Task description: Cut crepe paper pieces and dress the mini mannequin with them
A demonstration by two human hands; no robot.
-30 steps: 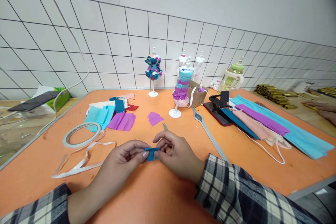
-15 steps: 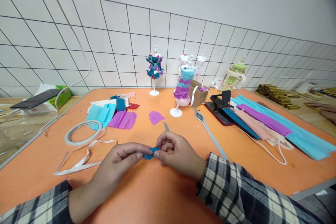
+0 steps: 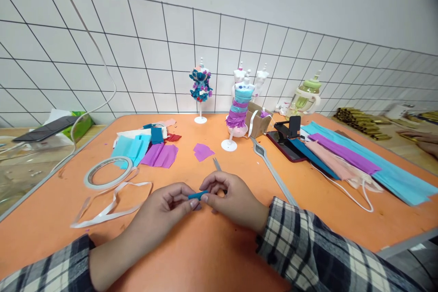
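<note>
A small dark-blue crepe-like piece [image 3: 197,195], now a narrow strip, is pinched between my two hands above the orange table [image 3: 201,255]. My left hand [image 3: 171,203] has its thumb and fingers closed on the left end. On the right end, my right hand [image 3: 231,198] grips with thumb and forefinger. Scissors [image 3: 216,164] stick out behind my right hand, their handles mostly hidden by it; I cannot tell whether that hand holds them. A purple scrap [image 3: 203,152] lies just beyond the hands.
Left are a tape roll [image 3: 91,178], white ribbon [image 3: 112,214] and coloured scraps [image 3: 164,156]. Decorated mini dress forms [image 3: 200,84] [image 3: 239,105] stand at the back. A grey strap [image 3: 273,175], phone [image 3: 282,146], long coloured sheets [image 3: 362,157] and bottle [image 3: 306,98] are right. Another person's hand [image 3: 420,139] shows far right.
The blue piece has gone from a wider, flat shape to a narrow folded or rolled strip. My left fingers have curled in around its end; my right hand has barely moved.
</note>
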